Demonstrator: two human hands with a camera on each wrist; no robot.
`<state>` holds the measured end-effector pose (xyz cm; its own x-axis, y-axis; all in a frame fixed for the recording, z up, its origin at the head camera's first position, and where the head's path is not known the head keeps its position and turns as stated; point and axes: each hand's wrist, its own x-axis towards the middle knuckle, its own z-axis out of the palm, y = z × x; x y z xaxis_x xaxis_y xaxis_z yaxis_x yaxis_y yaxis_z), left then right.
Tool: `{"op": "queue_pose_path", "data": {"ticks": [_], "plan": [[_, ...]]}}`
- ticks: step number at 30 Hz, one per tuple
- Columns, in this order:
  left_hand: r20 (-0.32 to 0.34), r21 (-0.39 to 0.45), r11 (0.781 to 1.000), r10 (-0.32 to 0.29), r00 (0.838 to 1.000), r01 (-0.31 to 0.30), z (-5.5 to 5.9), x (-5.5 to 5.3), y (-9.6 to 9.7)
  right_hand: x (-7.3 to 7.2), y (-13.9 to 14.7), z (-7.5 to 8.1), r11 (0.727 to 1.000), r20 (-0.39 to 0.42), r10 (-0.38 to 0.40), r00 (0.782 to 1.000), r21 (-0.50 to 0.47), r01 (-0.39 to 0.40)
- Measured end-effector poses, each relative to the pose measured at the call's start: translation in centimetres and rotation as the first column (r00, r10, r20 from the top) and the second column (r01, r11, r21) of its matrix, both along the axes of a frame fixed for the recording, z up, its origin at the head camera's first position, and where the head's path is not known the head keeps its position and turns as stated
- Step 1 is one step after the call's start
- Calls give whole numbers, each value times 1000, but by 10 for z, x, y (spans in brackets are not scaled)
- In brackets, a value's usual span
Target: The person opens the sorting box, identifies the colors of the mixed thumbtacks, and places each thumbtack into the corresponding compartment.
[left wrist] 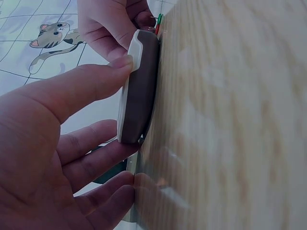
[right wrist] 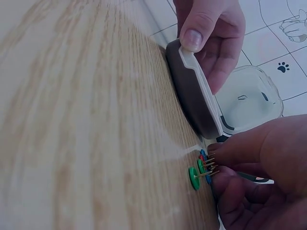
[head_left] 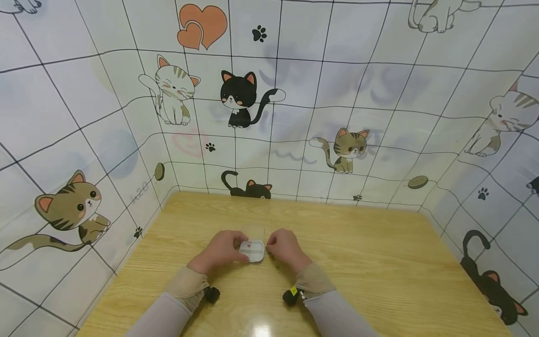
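Note:
A small pill box (head_left: 251, 258), dark brown outside with white compartments inside, stands open on the wooden table. My left hand (head_left: 222, 251) holds it by its left side, thumb on the white rim and fingers around the far edge. Its clear lid (right wrist: 252, 96) is swung back away from me. A small red thing (head_left: 249, 245) sits in the far left compartment. Just right of the box, my right hand (head_left: 287, 249) has curled fingers at several thumbtacks (right wrist: 194, 178), green, red and blue, points up. I cannot tell whether its fingertips pinch one.
The wooden table (head_left: 379, 262) reaches back to a wall sheet (head_left: 294, 117) printed with cats and grid lines, which also covers both sides. A black wrist camera (head_left: 212, 294) is strapped under the left wrist, another camera (head_left: 290, 296) under the right.

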<state>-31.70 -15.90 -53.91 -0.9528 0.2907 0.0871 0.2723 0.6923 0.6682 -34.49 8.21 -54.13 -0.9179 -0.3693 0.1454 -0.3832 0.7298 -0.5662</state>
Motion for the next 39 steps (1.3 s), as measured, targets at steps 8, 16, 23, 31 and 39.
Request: {"op": "queue_pose_path", "data": {"ticks": [8, 16, 23, 31, 39], "plan": [[-2, 9, 1000, -4, 1000, 4, 0, -1, 0, 0, -1, -1, 1000, -15, -13, 1000, 24, 13], [-7, -4, 1000, -5, 1000, 5, 0, -2, 1, 1, -4, -1, 999, -1, -32, 999, 13, 32], [-9, -15, 1000, 2, 1000, -2, 1, -1, 2, -1, -3, 0, 995, -31, -74, 997, -64, 72], [-13, -29, 1000, 12, 1000, -12, 3, -1, 3, -4, -1, 3, 976, -55, -136, 989, -181, 124], [-28, -47, 999, 2, 1000, -3, 1, -1, 3, -7, 4, 6, 933, -2, -193, 981, -309, 183]]}}
